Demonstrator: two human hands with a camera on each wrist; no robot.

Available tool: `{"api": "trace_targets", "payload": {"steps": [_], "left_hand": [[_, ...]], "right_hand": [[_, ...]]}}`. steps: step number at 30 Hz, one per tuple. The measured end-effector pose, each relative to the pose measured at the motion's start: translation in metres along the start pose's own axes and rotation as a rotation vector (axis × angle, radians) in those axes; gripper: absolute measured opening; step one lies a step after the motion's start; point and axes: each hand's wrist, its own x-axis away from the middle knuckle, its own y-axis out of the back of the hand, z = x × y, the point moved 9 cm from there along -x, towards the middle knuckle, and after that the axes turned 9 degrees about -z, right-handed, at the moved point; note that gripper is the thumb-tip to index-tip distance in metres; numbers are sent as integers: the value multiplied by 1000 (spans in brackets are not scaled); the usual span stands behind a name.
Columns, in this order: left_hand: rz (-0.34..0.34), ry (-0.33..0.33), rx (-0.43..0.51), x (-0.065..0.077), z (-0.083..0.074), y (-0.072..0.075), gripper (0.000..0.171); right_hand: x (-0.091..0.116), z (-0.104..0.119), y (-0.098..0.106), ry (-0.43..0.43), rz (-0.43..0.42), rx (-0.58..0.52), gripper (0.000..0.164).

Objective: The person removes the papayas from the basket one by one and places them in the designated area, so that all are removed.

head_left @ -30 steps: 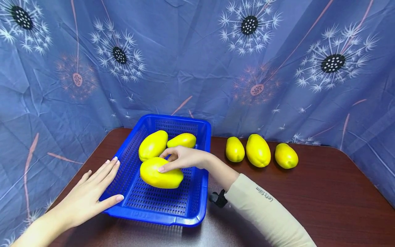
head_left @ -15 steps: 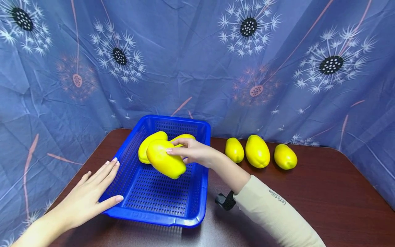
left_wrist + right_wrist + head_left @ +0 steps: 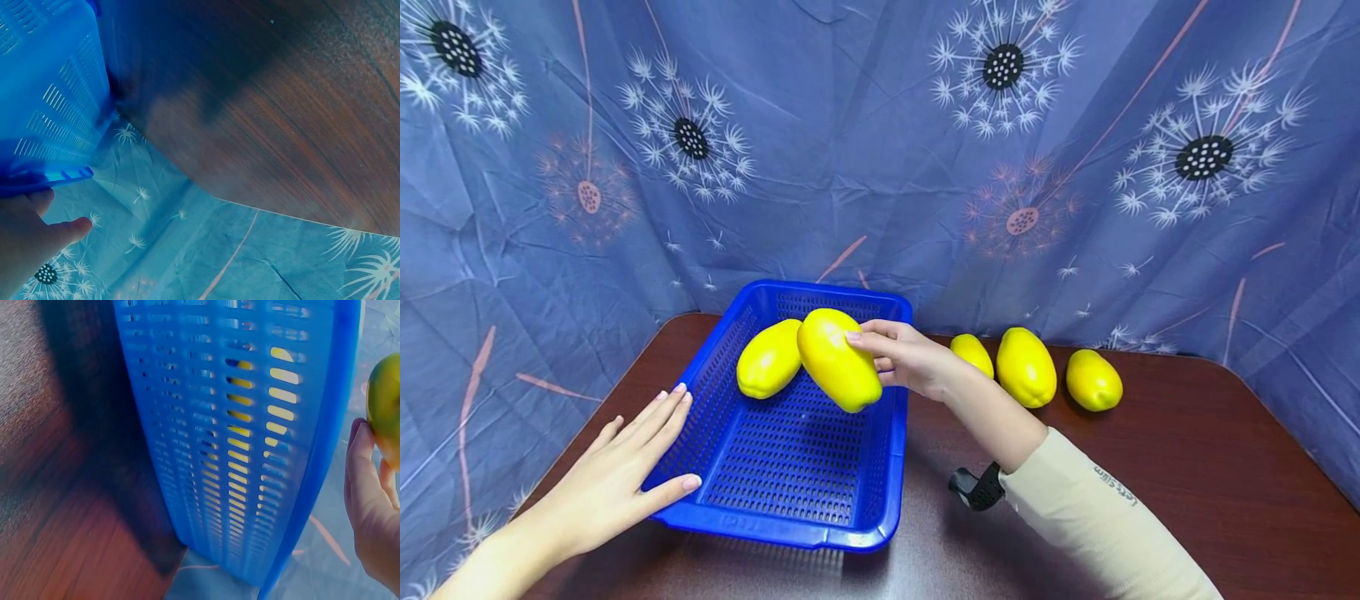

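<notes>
In the head view my right hand holds a large yellow papaya, thumb on its near face and fingers behind it. The fruit is tilted and raised over the back right of a blue plastic basket. A second papaya lies in the basket, at the back left. Behind the held fruit, the far right part of the basket floor is hidden. My left hand lies with straight fingers on the basket's left rim. The right wrist view shows the held papaya beyond the basket's slotted wall.
To the right of the basket, a small papaya, a larger one and another small one stand in a row on the dark brown table. My right forearm partly covers the first. A blue patterned curtain hangs behind.
My right hand has lifted the papaya from the basket's middle and carried it up, back and right, turning it more upright. The left hand and basket have stayed put.
</notes>
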Motion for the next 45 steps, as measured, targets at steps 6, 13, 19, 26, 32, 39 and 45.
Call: {"api": "trace_targets", "payload": {"steps": [6,13,19,26,32,39,45], "left_hand": [[-5,-1,-2,0,0,1,83],[3,8,-4,0,0,0,83],[3,7,-1,-1,0,0,83],[6,8,5,-1,0,1,83],[1,3,1,-1,0,1,83],[-9,-8,-8,0,-1,1,83],[3,3,2,-1,0,1,84]], "right_hand": [[7,4,16,18,-33,-62,34],[19,8,28,23,-7,-107,54],[27,10,41,38,-11,-108,65],[38,9,61,44,-58,-75,65],[50,5,79,21,-108,-35,71],[64,-2,95,7,-100,-49,72],[74,-14,107,-20,-104,-31,70]]}}
